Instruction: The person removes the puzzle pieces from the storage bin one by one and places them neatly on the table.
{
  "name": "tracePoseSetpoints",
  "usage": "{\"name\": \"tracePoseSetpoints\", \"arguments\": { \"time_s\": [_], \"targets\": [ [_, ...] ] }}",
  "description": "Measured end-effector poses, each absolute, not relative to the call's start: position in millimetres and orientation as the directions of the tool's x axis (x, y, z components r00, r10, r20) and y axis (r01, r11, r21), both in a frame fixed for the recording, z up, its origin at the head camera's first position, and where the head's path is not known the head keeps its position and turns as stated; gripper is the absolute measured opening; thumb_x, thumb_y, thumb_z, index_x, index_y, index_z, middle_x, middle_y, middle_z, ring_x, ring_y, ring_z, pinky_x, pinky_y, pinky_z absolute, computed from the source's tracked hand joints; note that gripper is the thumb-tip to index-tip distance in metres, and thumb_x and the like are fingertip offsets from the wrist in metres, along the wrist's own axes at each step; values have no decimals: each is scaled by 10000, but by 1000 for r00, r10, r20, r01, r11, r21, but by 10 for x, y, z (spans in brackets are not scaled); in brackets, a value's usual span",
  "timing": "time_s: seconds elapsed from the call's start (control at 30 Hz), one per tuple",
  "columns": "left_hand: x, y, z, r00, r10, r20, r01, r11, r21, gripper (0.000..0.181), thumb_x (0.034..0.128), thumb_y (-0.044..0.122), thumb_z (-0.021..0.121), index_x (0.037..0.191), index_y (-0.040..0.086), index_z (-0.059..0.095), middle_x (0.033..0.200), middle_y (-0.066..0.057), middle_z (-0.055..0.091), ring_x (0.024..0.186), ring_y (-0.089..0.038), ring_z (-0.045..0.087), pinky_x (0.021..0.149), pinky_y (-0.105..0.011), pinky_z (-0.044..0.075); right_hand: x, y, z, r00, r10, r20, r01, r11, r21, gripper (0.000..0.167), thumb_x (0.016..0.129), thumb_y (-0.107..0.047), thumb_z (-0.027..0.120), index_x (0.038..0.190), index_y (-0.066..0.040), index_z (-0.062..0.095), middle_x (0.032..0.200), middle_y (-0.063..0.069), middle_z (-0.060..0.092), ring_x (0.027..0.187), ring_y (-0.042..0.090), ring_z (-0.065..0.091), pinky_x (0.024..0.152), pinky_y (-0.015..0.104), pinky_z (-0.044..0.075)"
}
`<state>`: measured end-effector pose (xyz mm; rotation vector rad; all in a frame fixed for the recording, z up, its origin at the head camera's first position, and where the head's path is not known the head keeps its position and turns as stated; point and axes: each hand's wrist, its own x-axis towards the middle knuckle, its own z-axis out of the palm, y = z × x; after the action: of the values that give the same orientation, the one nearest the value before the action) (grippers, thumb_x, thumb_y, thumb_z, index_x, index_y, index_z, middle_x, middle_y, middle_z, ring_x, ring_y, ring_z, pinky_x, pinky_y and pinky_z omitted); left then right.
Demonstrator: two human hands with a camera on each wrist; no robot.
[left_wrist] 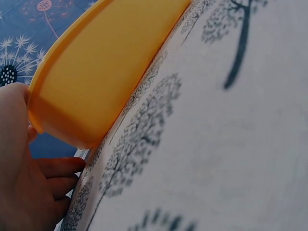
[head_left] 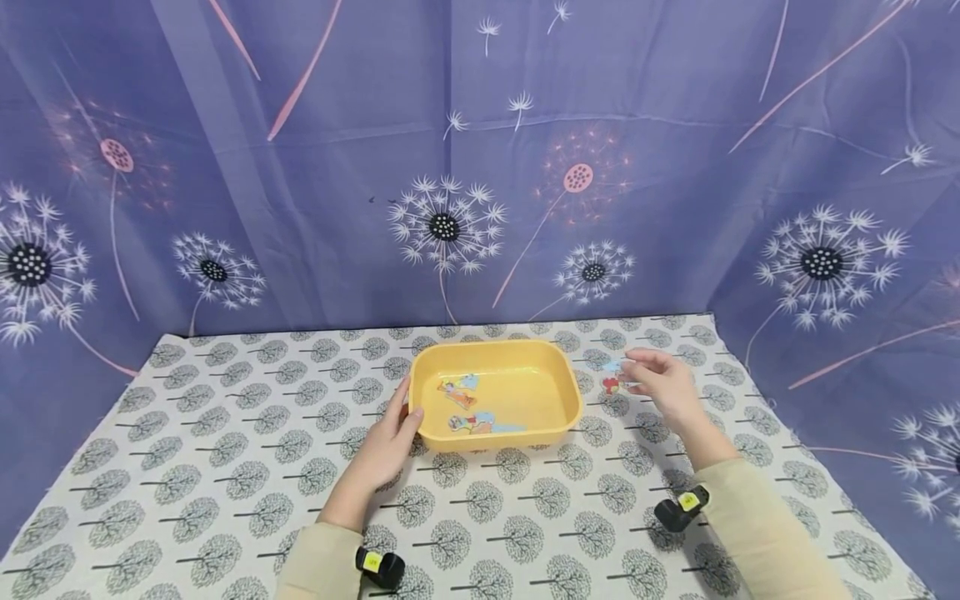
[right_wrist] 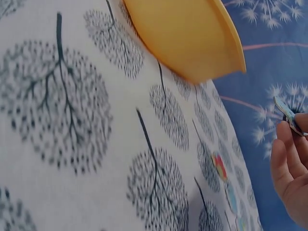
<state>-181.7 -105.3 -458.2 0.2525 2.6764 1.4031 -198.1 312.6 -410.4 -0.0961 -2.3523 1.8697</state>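
Note:
A yellow plastic tray (head_left: 495, 437) with rounded corners rests on the cloth, several small flat printed cutouts inside it. My left hand (head_left: 390, 437) grips its left end; in the left wrist view the thumb is at the rim, and other fingers (left_wrist: 60, 167) lie low beside the wall. To the right of the tray, my right hand (head_left: 663, 387) pinches a small bluish flat piece (right_wrist: 290, 115) between thumb and fingers, apart from the tray. Below that hand, a red-and-yellow piece (right_wrist: 219, 166) and a light-blue piece (right_wrist: 231, 197) lie on the cloth.
A white cloth (head_left: 262, 492) printed with dark trees covers the table. Behind it and at both sides hangs a blue-purple curtain (head_left: 337, 208) with dandelions. Black wrist cameras are strapped at both sleeves.

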Motion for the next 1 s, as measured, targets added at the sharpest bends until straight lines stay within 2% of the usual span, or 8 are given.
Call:
{"name": "tracePoseSetpoints", "arguments": {
  "time_s": [0.13,0.2,0.37,0.57,0.7,0.87,1.0],
  "targets": [
    [-1818,-1042,-4580,-980,196,-25,91,557,826,615,1003,483,325,1530,320,54,1460,-128,433,1300,-382,452,1058,-649,303,-1966,3250,-4129,-987,149,64,-33,200,-979,145,888,-119,654,988,-221,632,841,-172,697,759,51,693,696,250,587],
    [-1819,-1039,-4578,-980,198,-29,88,555,827,609,1007,466,330,1530,321,52,1460,-127,434,1300,-384,452,1058,-651,301,-1956,3305,-4137,-986,158,59,-28,191,-981,150,889,-116,652,988,-227,636,837,-163,698,749,41,685,687,244,586],
    [-1821,-1041,-4576,-979,200,-36,83,559,825,603,1014,435,336,1529,324,44,1462,-128,432,1298,-393,450,1058,-654,299,-1940,3419,-4151,-981,191,44,-9,180,-984,146,886,-128,659,1024,-166,631,825,-157,698,740,37,681,688,247,587],
    [-1821,-1057,-4577,-979,198,-41,80,568,819,609,1004,481,322,1522,355,29,1465,-131,428,1301,-389,448,1059,-653,298,-1935,3564,-4165,-970,243,28,6,138,-990,135,872,-102,672,957,-198,632,796,-160,698,712,23,676,682,236,586],
    [-1813,-1061,-4563,-979,199,-40,81,565,821,616,1004,480,326,1527,334,34,1477,-139,406,1314,-393,430,1065,-652,288,-1936,3674,-4182,-959,281,22,23,154,-988,132,868,-97,677,956,-181,625,763,-166,693,687,17,676,658,226,585],
    [-1806,-1057,-4558,-979,201,-37,85,566,820,623,1002,481,330,1530,316,41,1473,-145,410,1312,-384,436,1065,-645,295,-1927,3812,-4206,-944,329,-8,66,166,-984,150,865,-127,687,923,-239,606,736,-182,681,669,6,670,647,207,580],
    [-1802,-1046,-4546,-979,201,-32,89,564,821,626,1003,469,340,1533,300,51,1459,-148,428,1301,-374,454,1065,-639,302,-1925,3922,-4246,-931,365,-24,85,151,-985,159,852,-124,702,906,-242,611,726,-176,684,663,19,677,656,222,583]
  ]
}}
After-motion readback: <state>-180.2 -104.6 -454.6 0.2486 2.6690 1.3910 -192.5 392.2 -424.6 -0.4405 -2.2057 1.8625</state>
